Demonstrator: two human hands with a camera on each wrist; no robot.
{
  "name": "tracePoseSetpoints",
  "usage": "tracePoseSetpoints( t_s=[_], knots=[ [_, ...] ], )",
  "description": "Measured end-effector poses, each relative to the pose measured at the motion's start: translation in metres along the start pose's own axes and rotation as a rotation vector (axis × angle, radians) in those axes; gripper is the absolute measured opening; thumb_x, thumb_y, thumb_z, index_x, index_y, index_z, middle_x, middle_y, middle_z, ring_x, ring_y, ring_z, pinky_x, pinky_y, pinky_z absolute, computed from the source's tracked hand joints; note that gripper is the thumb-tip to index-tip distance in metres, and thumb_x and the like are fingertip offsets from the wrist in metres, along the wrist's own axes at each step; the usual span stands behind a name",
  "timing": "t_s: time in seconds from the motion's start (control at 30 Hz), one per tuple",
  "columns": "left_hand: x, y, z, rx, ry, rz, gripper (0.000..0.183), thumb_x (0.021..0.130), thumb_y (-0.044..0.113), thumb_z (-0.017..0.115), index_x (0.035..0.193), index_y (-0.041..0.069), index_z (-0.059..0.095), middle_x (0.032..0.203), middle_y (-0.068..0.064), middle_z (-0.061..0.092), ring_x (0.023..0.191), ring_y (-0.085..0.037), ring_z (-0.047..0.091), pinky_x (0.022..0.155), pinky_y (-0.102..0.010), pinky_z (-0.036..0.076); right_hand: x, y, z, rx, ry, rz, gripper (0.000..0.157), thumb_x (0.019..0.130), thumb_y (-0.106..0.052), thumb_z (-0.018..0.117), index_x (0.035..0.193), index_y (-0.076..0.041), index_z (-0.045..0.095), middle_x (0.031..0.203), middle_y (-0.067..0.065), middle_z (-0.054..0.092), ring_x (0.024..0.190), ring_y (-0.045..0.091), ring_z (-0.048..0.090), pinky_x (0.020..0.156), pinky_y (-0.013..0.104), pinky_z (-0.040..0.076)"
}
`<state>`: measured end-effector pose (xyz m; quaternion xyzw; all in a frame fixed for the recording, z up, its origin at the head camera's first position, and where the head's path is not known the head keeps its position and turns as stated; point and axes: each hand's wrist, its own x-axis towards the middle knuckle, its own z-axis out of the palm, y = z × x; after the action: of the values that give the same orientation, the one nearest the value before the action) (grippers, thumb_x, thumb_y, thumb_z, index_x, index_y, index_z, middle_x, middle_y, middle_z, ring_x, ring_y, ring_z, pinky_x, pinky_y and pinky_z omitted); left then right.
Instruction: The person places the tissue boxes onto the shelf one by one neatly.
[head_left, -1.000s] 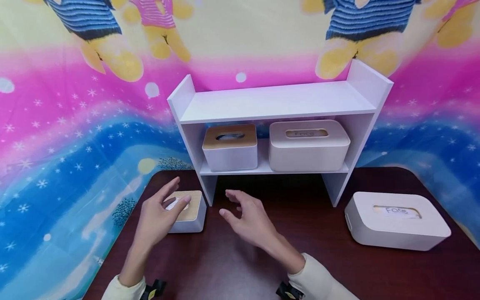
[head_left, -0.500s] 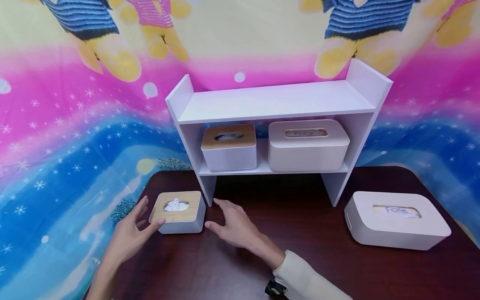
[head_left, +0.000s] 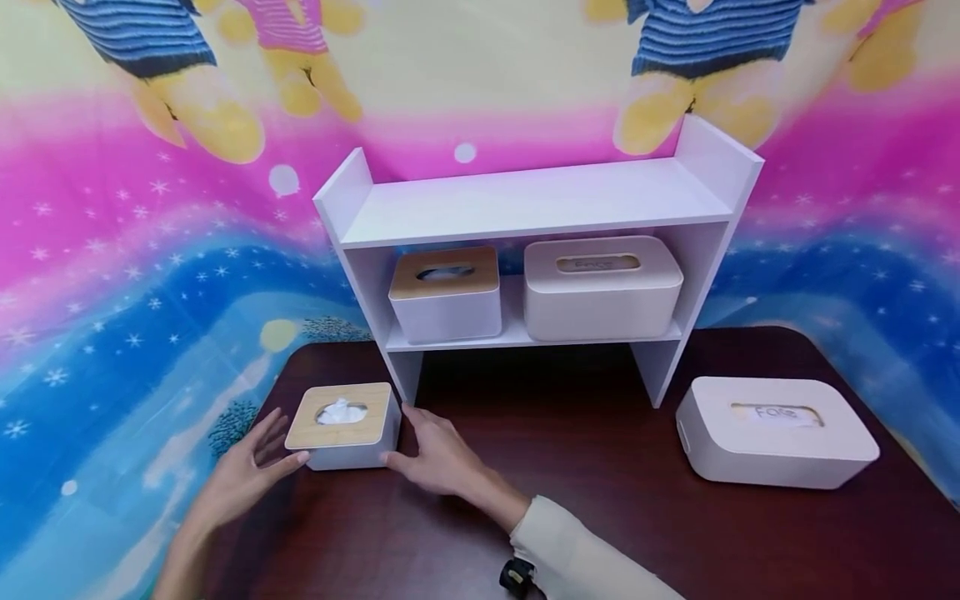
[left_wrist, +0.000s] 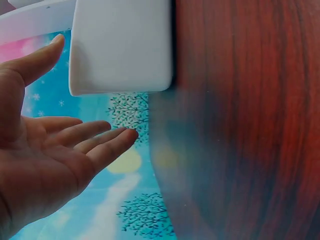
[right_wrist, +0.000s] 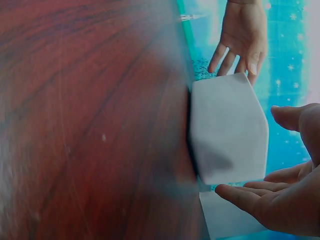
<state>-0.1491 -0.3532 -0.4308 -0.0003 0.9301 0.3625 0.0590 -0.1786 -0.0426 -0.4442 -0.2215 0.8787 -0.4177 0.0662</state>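
A small tissue box [head_left: 341, 457] with a wood-look lid and white tissue showing in its slot stands on the table, left of the shelf. At its left side is my left hand [head_left: 242, 477], fingers stretched out and thumb near the front corner. The left wrist view shows a gap between this hand [left_wrist: 55, 145] and the white box [left_wrist: 122, 50]. My right hand [head_left: 437, 457] is at the box's right side, fingers extended. In the right wrist view its fingers lie close beside the box [right_wrist: 227, 125]; contact is unclear.
The white shelf [head_left: 536, 196] holds a wood-lidded tissue box [head_left: 446, 312] and a longer white one [head_left: 603, 308]. Another long white tissue box [head_left: 776, 454] marked "Face" stands right on the dark table [head_left: 600, 508]. A patterned cloth [head_left: 180, 350] hangs behind and at the left.
My left hand has moved off the box's top to its left side, lower down. My right hand has moved left to the box's right side. The view has shifted slightly.
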Motion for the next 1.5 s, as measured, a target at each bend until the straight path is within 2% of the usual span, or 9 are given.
tracePoseSetpoints(
  t_s=[0.17, 0.37, 0.53, 0.7, 0.77, 1.0, 1.23, 1.5],
  knots=[
    [0.002, -0.004, 0.001, -0.027, -0.035, -0.023, 0.1, 0.105, 0.042, 0.071, 0.171, -0.003, 0.011, 0.169, -0.037, 0.029, 0.149, -0.055, 0.045, 0.103, -0.049, 0.061, 0.002, -0.005, 0.013, 0.033, -0.033, 0.039, 0.084, 0.1, -0.041, 0.076, 0.165, -0.001, 0.04, 0.168, 0.017, 0.046, 0.156, 0.029, 0.045, 0.127, 0.044, 0.042],
    [0.006, -0.003, 0.004, -0.01, -0.061, -0.081, 0.095, 0.106, 0.046, 0.067, 0.17, -0.003, 0.017, 0.17, -0.036, 0.027, 0.15, -0.052, 0.043, 0.109, -0.056, 0.057, 0.003, -0.011, 0.024, 0.053, -0.042, 0.038, 0.084, 0.101, -0.036, 0.075, 0.165, 0.002, 0.037, 0.169, 0.018, 0.044, 0.157, 0.028, 0.044, 0.128, 0.042, 0.041],
    [0.005, -0.002, 0.009, -0.01, -0.045, -0.08, 0.088, 0.107, 0.043, 0.067, 0.168, -0.005, 0.024, 0.168, -0.037, 0.029, 0.147, -0.05, 0.047, 0.105, -0.053, 0.059, 0.001, -0.013, 0.027, 0.045, -0.022, 0.011, 0.081, 0.102, -0.031, 0.074, 0.164, 0.004, 0.037, 0.169, 0.019, 0.045, 0.156, 0.027, 0.045, 0.127, 0.041, 0.042],
    [0.002, 0.002, 0.014, -0.02, -0.015, -0.076, 0.085, 0.107, 0.039, 0.069, 0.167, -0.003, 0.028, 0.167, -0.036, 0.032, 0.144, -0.049, 0.051, 0.101, -0.049, 0.062, -0.003, -0.016, 0.027, 0.022, 0.004, -0.002, 0.076, 0.103, -0.03, 0.073, 0.165, -0.001, 0.039, 0.167, 0.014, 0.049, 0.153, 0.024, 0.049, 0.124, 0.038, 0.046],
    [0.001, 0.005, 0.015, -0.024, -0.007, -0.086, 0.083, 0.106, 0.039, 0.069, 0.167, -0.002, 0.029, 0.167, -0.036, 0.033, 0.143, -0.049, 0.052, 0.101, -0.049, 0.062, -0.005, -0.018, 0.026, 0.009, 0.018, -0.013, 0.074, 0.104, -0.029, 0.073, 0.164, -0.002, 0.041, 0.165, 0.012, 0.051, 0.151, 0.023, 0.052, 0.122, 0.037, 0.048],
    [-0.008, 0.018, 0.019, -0.025, 0.011, -0.122, 0.081, 0.106, 0.037, 0.07, 0.167, 0.0, 0.031, 0.166, -0.036, 0.035, 0.143, -0.051, 0.052, 0.101, -0.052, 0.062, -0.018, -0.021, 0.019, -0.037, 0.086, -0.054, 0.07, 0.104, -0.027, 0.073, 0.157, 0.009, 0.046, 0.159, 0.022, 0.055, 0.146, 0.03, 0.057, 0.117, 0.042, 0.052],
    [-0.019, 0.03, 0.025, -0.057, 0.038, -0.138, 0.082, 0.105, 0.042, 0.071, 0.166, 0.003, 0.033, 0.166, -0.031, 0.039, 0.145, -0.047, 0.052, 0.102, -0.048, 0.061, -0.03, -0.022, 0.015, -0.028, 0.185, -0.07, 0.068, 0.104, -0.028, 0.074, 0.156, 0.008, 0.048, 0.158, 0.023, 0.056, 0.144, 0.03, 0.059, 0.115, 0.044, 0.054],
    [-0.031, 0.043, 0.037, -0.095, 0.103, -0.143, 0.077, 0.104, 0.041, 0.073, 0.164, 0.007, 0.04, 0.162, -0.026, 0.047, 0.139, -0.04, 0.061, 0.095, -0.038, 0.065, -0.042, -0.019, 0.009, -0.006, 0.288, -0.084, 0.059, 0.104, -0.027, 0.072, 0.151, 0.006, 0.057, 0.149, 0.021, 0.065, 0.137, 0.029, 0.065, 0.11, 0.046, 0.058]
  ],
)
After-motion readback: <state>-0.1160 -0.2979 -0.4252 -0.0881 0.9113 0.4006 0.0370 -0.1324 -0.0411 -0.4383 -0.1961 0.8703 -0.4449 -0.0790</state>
